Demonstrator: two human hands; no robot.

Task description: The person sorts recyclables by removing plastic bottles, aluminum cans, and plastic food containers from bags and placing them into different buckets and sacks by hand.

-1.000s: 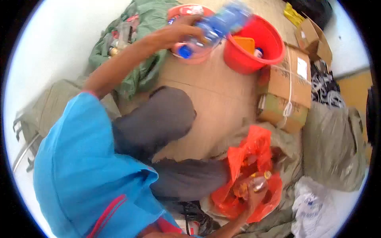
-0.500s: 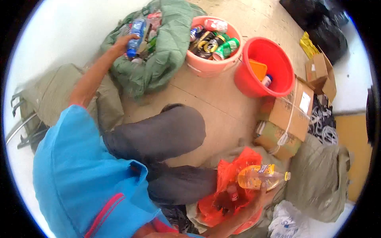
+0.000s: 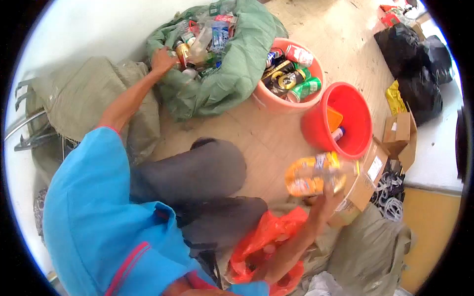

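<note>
Bottle released by left hand point(image 3: 165, 60), orange bottle point(image 3: 308, 175) raised

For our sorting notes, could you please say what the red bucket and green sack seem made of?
The red bucket looks like smooth, slightly glossy plastic, given its even colour and rounded rim. The green sack is probably woven synthetic sheeting with a dull sheen, as it folds in soft creases; coated cloth is possible.

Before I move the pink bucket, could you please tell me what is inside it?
At the top of the pink bucket lie a red can, green cans and black-and-gold cans. Whatever is beneath them is covered.
</note>
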